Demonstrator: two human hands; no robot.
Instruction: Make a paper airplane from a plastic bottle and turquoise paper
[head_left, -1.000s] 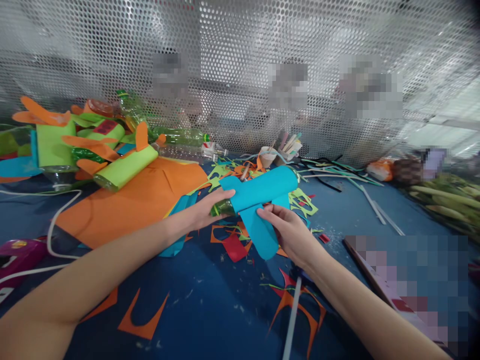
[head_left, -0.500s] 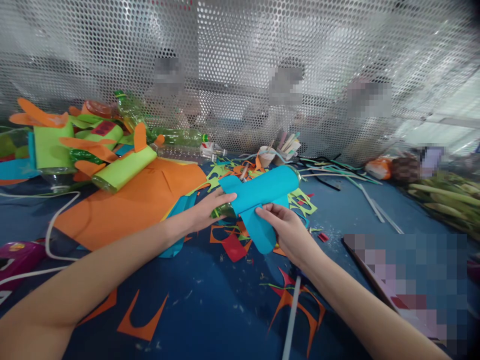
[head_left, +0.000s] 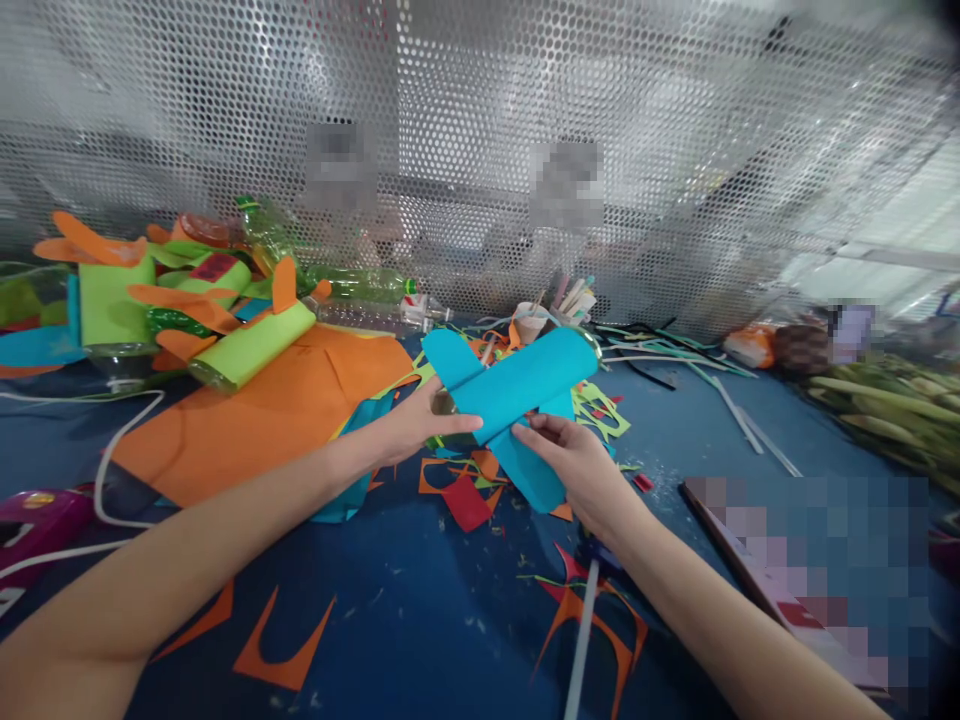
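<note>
A bottle wrapped in blue paper [head_left: 525, 382] is held above the blue table, with blue flaps sticking out on both sides. My left hand [head_left: 424, 422] is closed round the bottle's left end, its thumb against the edge of the wrap. With fingers pinched, my right hand [head_left: 574, 455] holds the root of the lower blue flap [head_left: 527, 470], which points down toward me. The upper flap [head_left: 452, 358] stands out at the upper left. Paper scraps lie beneath the bottle.
Green-wrapped bottles [head_left: 255, 345] with orange flaps lie at the left beside a large orange sheet [head_left: 247, 420]. A magenta device [head_left: 45, 525] is at the left edge. A white stick [head_left: 583, 635], orange scraps [head_left: 281, 640] and a blurred-out tablet-like object [head_left: 810, 580] lie nearer me. Perforated metal stands behind.
The blue-wrapped bottle has turned slightly, so the upper left flap shows more. The lower flap has swung a little to the right. Both hands keep their hold.
</note>
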